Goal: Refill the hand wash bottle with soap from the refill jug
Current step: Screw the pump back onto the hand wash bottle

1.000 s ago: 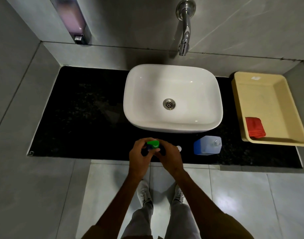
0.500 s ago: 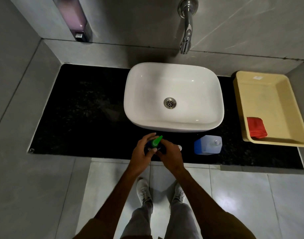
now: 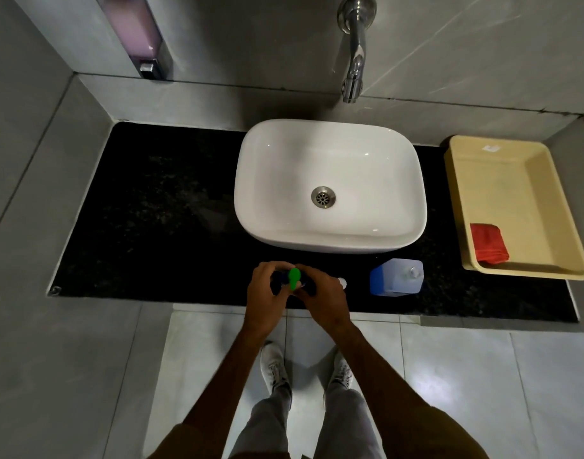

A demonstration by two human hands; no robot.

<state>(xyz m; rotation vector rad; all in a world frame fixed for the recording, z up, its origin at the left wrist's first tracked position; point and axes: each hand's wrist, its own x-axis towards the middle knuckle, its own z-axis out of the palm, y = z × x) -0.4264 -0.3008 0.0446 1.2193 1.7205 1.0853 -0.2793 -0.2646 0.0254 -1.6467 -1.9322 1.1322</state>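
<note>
A dark hand wash bottle (image 3: 277, 282) with a green pump head (image 3: 294, 278) stands at the front edge of the black counter (image 3: 158, 226), just before the white basin. My left hand (image 3: 265, 294) wraps the bottle's left side. My right hand (image 3: 323, 298) grips the pump collar from the right. The green nozzle points away from me. To the right stands the translucent blue refill jug (image 3: 396, 277), upright, with no cap on its opening. A small white cap (image 3: 342, 282) lies beside my right hand. Most of the bottle's body is hidden by my fingers.
The white basin (image 3: 330, 187) sits mid-counter under a chrome tap (image 3: 352, 51). A beige tray (image 3: 515, 210) holding a red cloth (image 3: 488, 243) stands at the right. A wall soap dispenser (image 3: 141, 38) hangs at the back left.
The green pump head has turned between my hands, from pointing right to pointing away from me. Both hands stayed on the bottle; the jug has not moved.
</note>
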